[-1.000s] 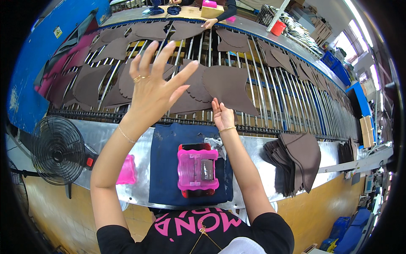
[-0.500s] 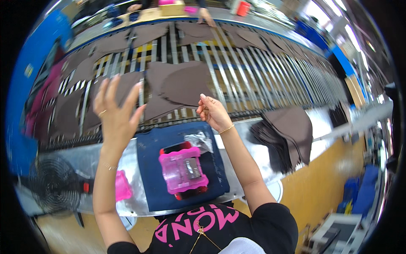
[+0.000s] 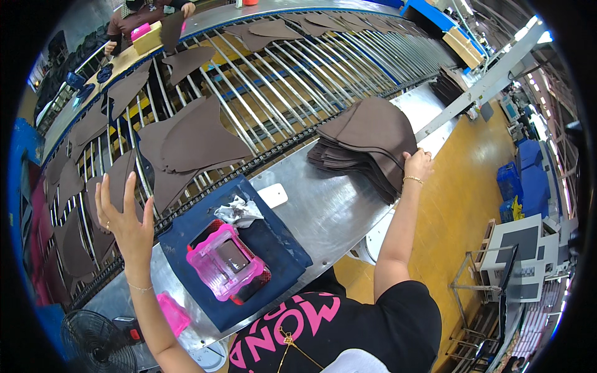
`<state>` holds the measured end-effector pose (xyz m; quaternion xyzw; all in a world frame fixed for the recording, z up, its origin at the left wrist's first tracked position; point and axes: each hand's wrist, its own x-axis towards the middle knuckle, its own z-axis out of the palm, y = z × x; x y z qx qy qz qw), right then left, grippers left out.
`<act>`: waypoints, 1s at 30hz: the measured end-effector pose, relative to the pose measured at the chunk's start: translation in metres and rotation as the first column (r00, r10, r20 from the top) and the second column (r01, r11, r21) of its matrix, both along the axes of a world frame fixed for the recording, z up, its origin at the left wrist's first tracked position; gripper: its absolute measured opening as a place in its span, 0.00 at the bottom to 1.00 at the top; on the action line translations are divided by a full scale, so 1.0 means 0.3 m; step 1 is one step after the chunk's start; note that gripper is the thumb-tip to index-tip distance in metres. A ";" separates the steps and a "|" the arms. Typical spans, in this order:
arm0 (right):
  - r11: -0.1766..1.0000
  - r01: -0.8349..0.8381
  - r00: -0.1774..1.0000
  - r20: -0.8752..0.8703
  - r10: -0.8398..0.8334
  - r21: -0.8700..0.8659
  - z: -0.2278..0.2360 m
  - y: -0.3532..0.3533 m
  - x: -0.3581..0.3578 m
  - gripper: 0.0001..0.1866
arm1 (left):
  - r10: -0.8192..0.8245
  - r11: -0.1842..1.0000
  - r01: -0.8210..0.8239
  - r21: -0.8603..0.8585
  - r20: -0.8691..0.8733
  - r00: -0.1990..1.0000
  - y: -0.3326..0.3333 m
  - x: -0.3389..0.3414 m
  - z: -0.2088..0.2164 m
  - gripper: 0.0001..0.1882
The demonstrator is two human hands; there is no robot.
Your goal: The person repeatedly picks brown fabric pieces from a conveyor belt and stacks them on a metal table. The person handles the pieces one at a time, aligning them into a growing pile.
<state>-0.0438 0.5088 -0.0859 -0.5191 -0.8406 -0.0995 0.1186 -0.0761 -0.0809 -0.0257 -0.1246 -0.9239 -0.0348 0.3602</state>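
My right hand (image 3: 420, 165) is at the outer edge of a stack of dark brown cut pieces (image 3: 370, 127), fingers closed on the rim of the upper piece. The stack lies on the metal table and its lower layers fan out unevenly. My left hand (image 3: 126, 214) is raised with fingers spread and nothing in it, by the near edge of the roller conveyor. Beyond it, overlapping brown cut pieces (image 3: 199, 140) rest on the bars. A pink plastic case (image 3: 214, 276) with a dark block in it stands on a dark blue mat (image 3: 283, 248).
Crumpled foil-like scrap (image 3: 239, 211) and a white card (image 3: 272, 195) lie near the mat. A pink item (image 3: 173, 314) and a black fan (image 3: 98, 342) are at the lower left. A co-worker (image 3: 134, 25) stands across the conveyor (image 3: 286, 93). A grey metal beam (image 3: 479, 87) slants at the right.
My right hand has gone from beside the pieces on the conveyor to the stack on the right. The view has turned rightward. My left hand stays raised and spread.
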 end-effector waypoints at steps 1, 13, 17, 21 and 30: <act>0.999 -0.022 1.000 0.017 0.022 0.044 -0.007 -0.001 -0.005 0.22 | -0.004 1.000 0.004 0.001 0.001 1.000 0.007 0.005 0.004 0.31; 0.929 -0.354 0.931 -0.139 0.339 -0.108 0.022 0.095 0.019 0.25 | -0.029 0.999 0.026 0.047 0.054 0.998 -0.008 0.051 -0.010 0.33; 0.805 -0.585 0.802 -0.220 0.556 -0.098 0.371 -0.254 0.012 0.13 | -0.049 0.994 0.039 0.098 0.110 0.993 0.009 0.070 -0.010 0.32; 0.431 -0.899 0.353 -0.707 0.613 -0.075 0.533 -0.536 0.024 0.08 | -0.187 0.926 0.131 0.354 0.126 0.974 0.074 0.081 -0.015 0.35; -0.305 -0.948 0.040 -0.985 0.169 -0.091 0.368 -1.045 -0.016 0.11 | -0.557 0.108 -0.143 0.984 0.179 0.811 -0.133 0.267 0.152 0.15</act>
